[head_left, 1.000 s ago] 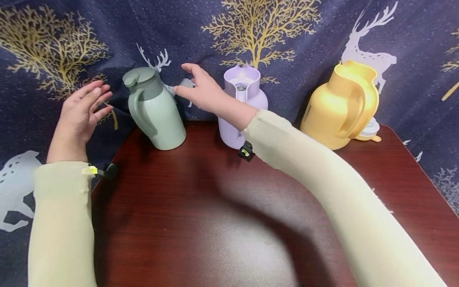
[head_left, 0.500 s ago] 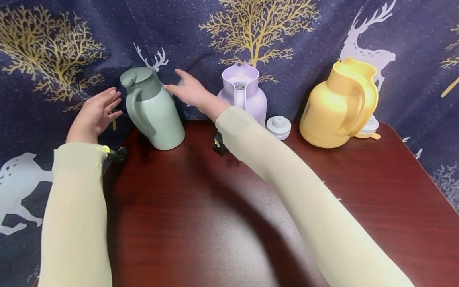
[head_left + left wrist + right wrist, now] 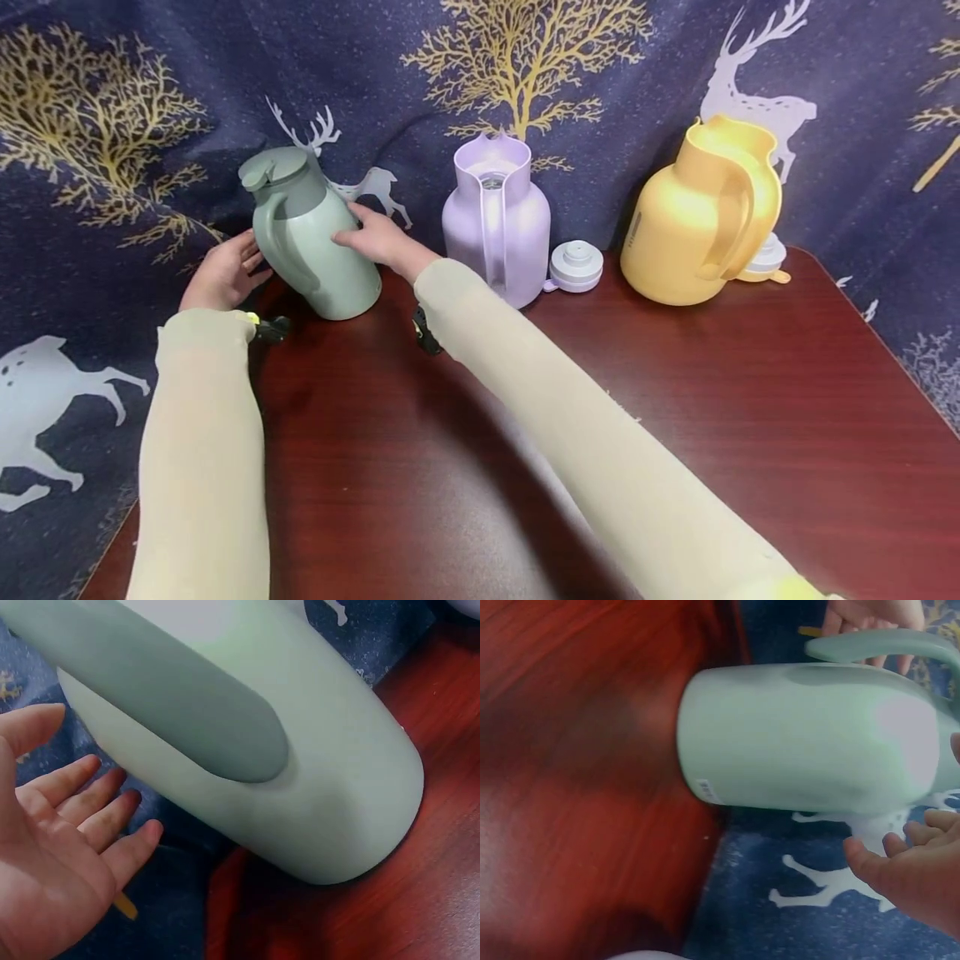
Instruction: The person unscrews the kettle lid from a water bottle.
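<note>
A pale green thermos jug point(image 3: 341, 254) with a darker grey-green lid and handle stands upright at the table's far left. My left hand point(image 3: 222, 271) is at its left, behind the handle; in the left wrist view that hand point(image 3: 64, 851) has its palm up and fingers spread, apart from the jug point(image 3: 352, 802). On the other side my right hand point(image 3: 378, 237) is close to the jug's upper body, thumb and fingers extended. The right wrist view has this hand point(image 3: 919, 874) beside the jug point(image 3: 802, 735), with the left hand point(image 3: 877, 615) beyond the handle.
A lilac jug point(image 3: 465, 229) without its lid stands right of the green one, a white stopper lid point(image 3: 577, 265) beside it. Farther right is a yellow jug point(image 3: 667, 233), a second white lid point(image 3: 767, 254) partly behind it. A patterned dark blue cloth point(image 3: 390, 67) hangs behind the table point(image 3: 720, 400).
Both hands have moved in toward the green jug, the left going right and down, the right going left and down. The lilac jug and its lid have come into view from behind the right arm.
</note>
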`<state>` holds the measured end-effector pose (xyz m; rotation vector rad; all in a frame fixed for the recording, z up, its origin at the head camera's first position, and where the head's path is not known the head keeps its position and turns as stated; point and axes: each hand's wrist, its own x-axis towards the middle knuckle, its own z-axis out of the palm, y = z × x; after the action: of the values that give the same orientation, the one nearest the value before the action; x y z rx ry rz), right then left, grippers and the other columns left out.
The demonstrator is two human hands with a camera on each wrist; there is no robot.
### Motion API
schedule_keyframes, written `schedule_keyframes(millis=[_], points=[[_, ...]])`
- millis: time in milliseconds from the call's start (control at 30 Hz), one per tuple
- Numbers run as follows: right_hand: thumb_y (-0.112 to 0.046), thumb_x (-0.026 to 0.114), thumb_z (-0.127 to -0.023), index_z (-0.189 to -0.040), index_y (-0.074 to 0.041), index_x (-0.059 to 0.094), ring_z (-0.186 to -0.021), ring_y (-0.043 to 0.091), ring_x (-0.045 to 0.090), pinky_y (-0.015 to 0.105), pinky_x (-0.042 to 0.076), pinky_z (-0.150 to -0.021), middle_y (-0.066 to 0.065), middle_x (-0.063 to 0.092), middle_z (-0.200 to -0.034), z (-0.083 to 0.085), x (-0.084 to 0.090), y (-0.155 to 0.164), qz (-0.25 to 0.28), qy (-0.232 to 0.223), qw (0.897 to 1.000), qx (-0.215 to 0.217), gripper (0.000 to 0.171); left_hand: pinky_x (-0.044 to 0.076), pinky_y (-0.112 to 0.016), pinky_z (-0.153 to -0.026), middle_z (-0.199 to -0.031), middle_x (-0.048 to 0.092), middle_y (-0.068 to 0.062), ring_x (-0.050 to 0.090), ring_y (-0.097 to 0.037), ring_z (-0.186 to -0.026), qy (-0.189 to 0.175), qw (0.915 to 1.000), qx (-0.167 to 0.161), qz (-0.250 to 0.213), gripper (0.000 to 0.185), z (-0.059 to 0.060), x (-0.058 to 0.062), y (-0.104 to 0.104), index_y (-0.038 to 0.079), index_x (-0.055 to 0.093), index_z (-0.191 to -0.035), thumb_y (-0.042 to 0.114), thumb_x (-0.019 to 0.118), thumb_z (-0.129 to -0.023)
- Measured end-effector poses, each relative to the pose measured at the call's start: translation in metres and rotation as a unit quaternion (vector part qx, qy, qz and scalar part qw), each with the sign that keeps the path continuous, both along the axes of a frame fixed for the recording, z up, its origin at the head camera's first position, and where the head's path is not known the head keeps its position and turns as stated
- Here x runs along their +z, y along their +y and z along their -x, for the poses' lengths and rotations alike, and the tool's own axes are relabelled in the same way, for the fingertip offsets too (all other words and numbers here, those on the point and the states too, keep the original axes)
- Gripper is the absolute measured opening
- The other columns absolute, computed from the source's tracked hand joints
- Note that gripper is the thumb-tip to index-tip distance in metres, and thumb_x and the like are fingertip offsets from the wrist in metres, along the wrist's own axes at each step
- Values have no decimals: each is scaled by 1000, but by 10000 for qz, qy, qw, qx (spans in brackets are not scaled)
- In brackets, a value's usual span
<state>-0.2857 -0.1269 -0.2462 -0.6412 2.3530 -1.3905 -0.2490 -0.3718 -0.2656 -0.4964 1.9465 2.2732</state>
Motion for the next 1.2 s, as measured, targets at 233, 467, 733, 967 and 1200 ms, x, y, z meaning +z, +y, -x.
schedule_keyframes(millis=[233,467,733,967,1200], points=[[-26,55,-97,-159,-13,18,-152,15,25,18,25,-120,2,24,-166,1,-13,-10,-209,311,9993,88,73,12,-31,-127,-160,29,16,21,-1,-149,5,9997,31,-258,30,-2,-6,0,37,54,-129,43,54,-100],[-31,56,-97,-159,-12,11,-155,14,16,17,19,-122,1,12,-168,1,-10,-20,-760,546,9956,22,79,20,-30,-123,-156,35,11,27,-4,-146,111,9987,96,-488,21,1,-6,5,34,60,-115,43,60,-97],[-35,55,-97,-160,-12,4,-156,17,11,18,16,-123,1,4,-169,1,-1,-25,-1246,498,9908,157,84,13,-31,-127,-161,27,13,22,-4,-150,233,9990,236,-311,29,5,-6,11,33,55,-122,45,59,-97],[-32,55,-97,-159,-12,3,-156,12,6,15,13,-122,-1,3,-169,5,-4,-26,-1185,495,9913,292,84,15,-31,-127,-161,29,14,25,-4,-149,236,9979,414,-438,26,8,-10,15,32,57,-117,46,61,-95],[-26,56,-98,-160,-13,3,-156,10,2,13,10,-122,-1,1,-169,4,-11,-25,-947,365,9934,530,82,17,-34,-127,-151,41,18,27,-3,-147,221,9984,490,-197,30,5,-16,10,34,64,-119,44,67,-92]])
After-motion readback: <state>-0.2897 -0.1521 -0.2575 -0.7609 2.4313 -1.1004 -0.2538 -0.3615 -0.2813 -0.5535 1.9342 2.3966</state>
